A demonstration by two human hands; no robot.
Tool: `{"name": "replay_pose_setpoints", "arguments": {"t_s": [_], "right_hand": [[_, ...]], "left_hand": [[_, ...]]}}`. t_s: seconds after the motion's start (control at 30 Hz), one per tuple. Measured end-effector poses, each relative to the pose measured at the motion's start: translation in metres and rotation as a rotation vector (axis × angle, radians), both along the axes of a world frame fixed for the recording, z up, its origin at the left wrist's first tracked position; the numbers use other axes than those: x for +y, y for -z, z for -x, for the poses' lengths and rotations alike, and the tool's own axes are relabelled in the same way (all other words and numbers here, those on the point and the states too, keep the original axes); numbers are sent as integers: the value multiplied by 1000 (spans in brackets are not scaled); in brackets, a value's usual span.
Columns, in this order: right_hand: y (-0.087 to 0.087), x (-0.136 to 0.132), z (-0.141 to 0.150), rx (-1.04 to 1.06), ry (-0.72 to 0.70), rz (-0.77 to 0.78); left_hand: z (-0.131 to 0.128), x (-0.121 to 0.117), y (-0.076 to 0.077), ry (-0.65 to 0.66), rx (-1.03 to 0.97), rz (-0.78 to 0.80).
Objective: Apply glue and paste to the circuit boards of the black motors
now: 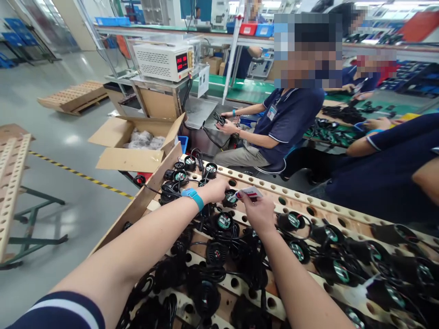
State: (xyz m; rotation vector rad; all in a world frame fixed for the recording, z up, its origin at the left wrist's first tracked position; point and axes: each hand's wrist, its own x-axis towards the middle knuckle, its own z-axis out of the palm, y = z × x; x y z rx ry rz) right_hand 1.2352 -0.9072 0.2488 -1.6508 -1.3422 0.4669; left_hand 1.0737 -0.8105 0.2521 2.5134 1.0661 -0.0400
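Note:
My left hand [216, 188], with a blue wristband [192, 197], is closed around a small black round fan [229, 199] on a wooden perforated rack [308, 201]. Beside it, my right hand [256, 211] pinches a small white and red label sheet [249, 193] that touches the fan's edge. Several more black fans with wires [219, 246] lie in rows on the rack below and to both sides of my hands.
An open cardboard box [133, 141] with plastic bags stands left of the rack. A power supply with red digits [163, 60] sits behind it. A seated person [274, 128] handles a black part; other people sit at the right. Another wooden rack [12, 178] stands at the far left.

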Motion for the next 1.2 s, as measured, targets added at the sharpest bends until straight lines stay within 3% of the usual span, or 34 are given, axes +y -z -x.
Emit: {"name": "replay_pose_setpoints", "arguments": {"t_s": [0.57, 1.2], "right_hand": [[13, 18, 3, -243, -240, -155], [15, 23, 1, -240, -207, -160]], "left_hand": [[4, -1, 2, -35, -104, 41], [4, -1, 5, -70, -123, 58]]}}
